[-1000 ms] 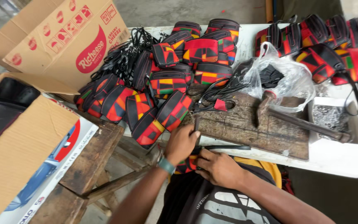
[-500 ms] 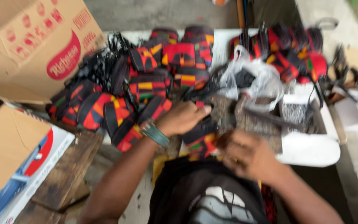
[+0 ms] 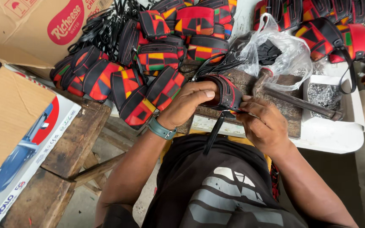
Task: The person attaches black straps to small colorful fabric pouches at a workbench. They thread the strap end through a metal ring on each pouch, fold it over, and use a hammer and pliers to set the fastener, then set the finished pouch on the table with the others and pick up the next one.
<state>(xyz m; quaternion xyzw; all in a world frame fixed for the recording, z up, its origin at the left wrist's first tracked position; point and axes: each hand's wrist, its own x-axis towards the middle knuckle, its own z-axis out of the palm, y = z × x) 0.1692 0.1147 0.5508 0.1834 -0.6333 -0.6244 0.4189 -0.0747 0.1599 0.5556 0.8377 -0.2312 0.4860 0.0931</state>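
My left hand [image 3: 187, 104] grips a small black pouch with red trim [image 3: 224, 90] and holds it against a worn wooden block [image 3: 284, 109]. My right hand [image 3: 263, 122] pinches the pouch's lower edge where a black strap [image 3: 214, 131] hangs down toward my lap. A grey-green band [image 3: 161, 129] sits on my left wrist. A hammer [image 3: 294, 99] lies on the block just right of the pouch.
Several patchwork pouches [image 3: 148, 63] in red, black and yellow are heaped behind the block. A clear plastic bag [image 3: 279, 52] holds dark parts. A white tray [image 3: 330, 131] with small metal pieces sits right. Cardboard boxes [image 3: 17, 114] stand at left on a wooden bench [image 3: 81, 143].
The view has shifted closer and steadied. My hands brought the black pouch up onto the block; the left now wraps it and the right has closed on its lower edge.
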